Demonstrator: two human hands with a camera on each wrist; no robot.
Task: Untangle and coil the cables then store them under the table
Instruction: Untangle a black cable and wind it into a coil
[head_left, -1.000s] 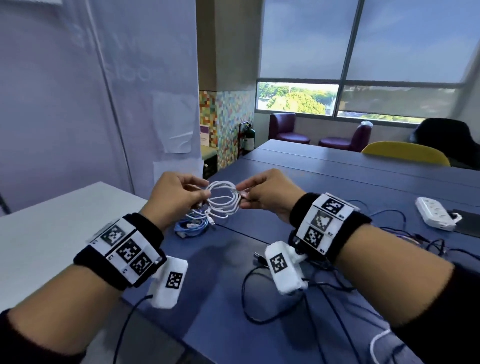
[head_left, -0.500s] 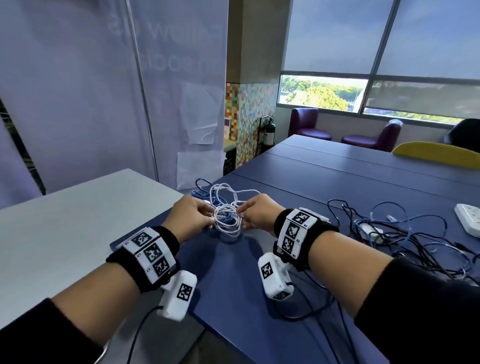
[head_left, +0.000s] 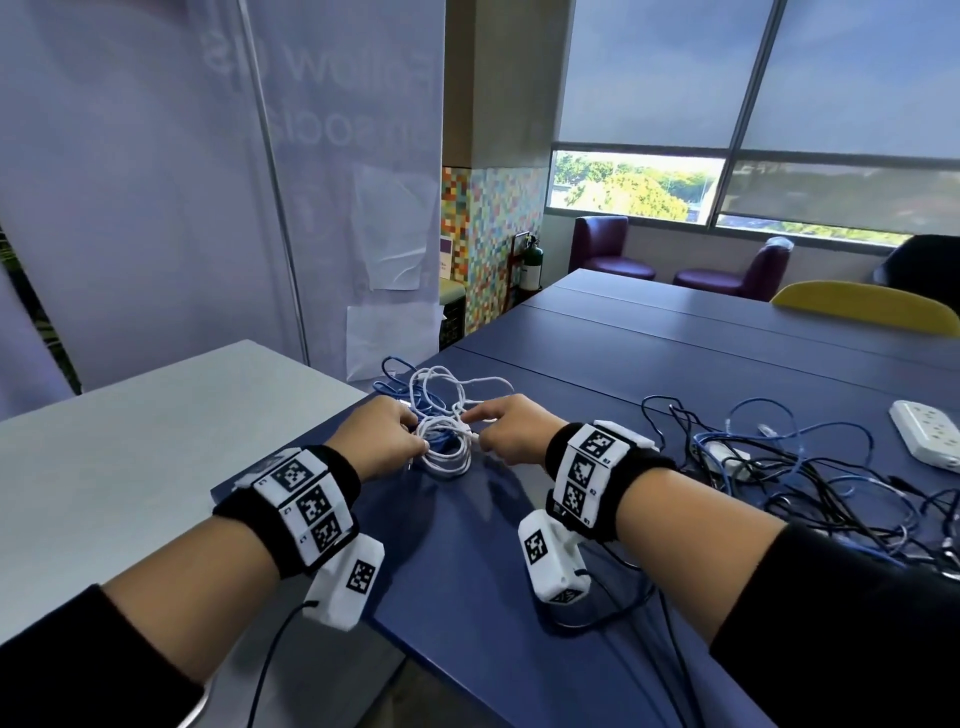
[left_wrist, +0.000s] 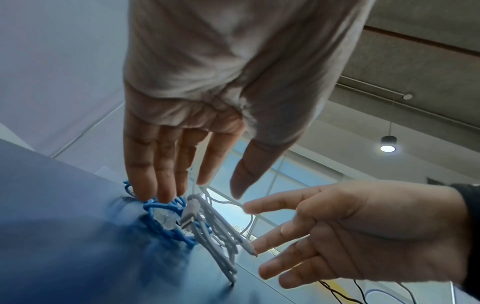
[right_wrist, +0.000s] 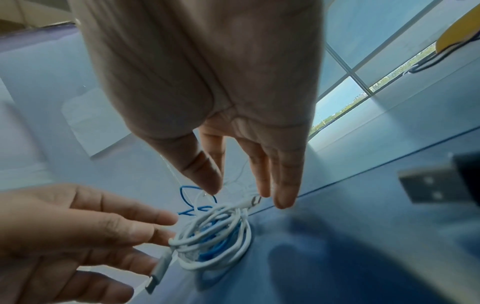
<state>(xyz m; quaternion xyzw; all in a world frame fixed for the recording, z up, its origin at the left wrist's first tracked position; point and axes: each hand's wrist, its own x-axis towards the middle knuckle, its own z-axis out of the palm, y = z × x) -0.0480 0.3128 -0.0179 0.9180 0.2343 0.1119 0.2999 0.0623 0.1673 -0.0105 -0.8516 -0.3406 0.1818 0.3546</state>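
Resting on the near corner of the blue worktop (head_left: 597, 415), the white cable (head_left: 447, 447) lies in a loose coil, partly on top of a blue cable (head_left: 395, 379) that is coiled beneath and behind it; its flat white plug (left_wrist: 188, 219) sticks out on the left side of the coil. Both hands flank the coil with their fingers straight and spread. The left hand (head_left: 382, 439) hovers at the coil's left edge, its grip released, with the fingertips (left_wrist: 145, 193) down at the blue cable; whether they press it I cannot tell. The right hand (head_left: 511, 434) sits at the coil's right edge, its grip likewise released, fingertips (right_wrist: 283, 199) just beside a small white connector (right_wrist: 253, 200) at the end of the cable. Farther right on the worktop, well apart from the coil, a tangle of black and blue cables (head_left: 810, 467) sprawls, with a white power strip (head_left: 927, 434) beyond it. A pale grey table (head_left: 130, 447) adjoins on the left
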